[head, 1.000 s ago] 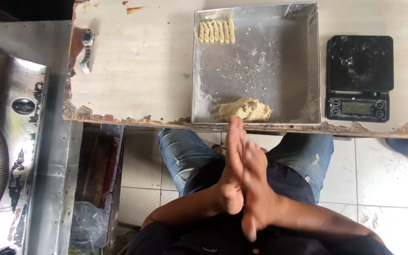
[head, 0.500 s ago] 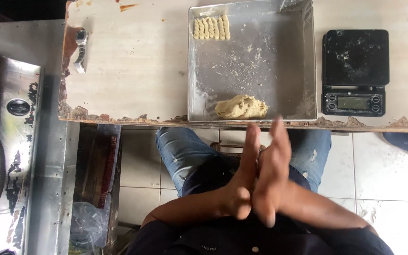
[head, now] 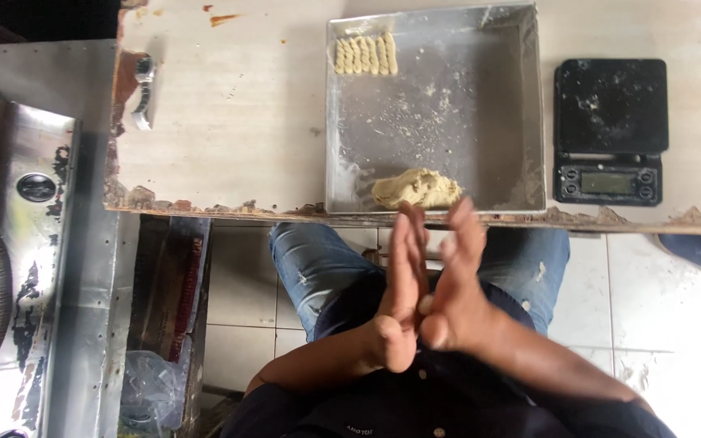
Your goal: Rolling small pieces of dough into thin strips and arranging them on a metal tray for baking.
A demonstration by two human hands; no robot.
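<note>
The left hand [head: 399,300] and right hand [head: 452,296] are pressing palm to palm, fingers straight; whether dough is between them, I cannot tell. The dough lump [head: 415,188] is lying just ahead in the metal tray [head: 448,105] on the table [head: 229,122].

The person wears a dark, near-black shirt [head: 415,405] with small pale buttons down the front and a short line of light lettering near the bottom of the frame. The forearms are bare, with no watch or rings visible on the 2 hands. The legs are in faded blue jeans [head: 318,259] with worn, distressed patches and pale flecks on the thighs.
</note>
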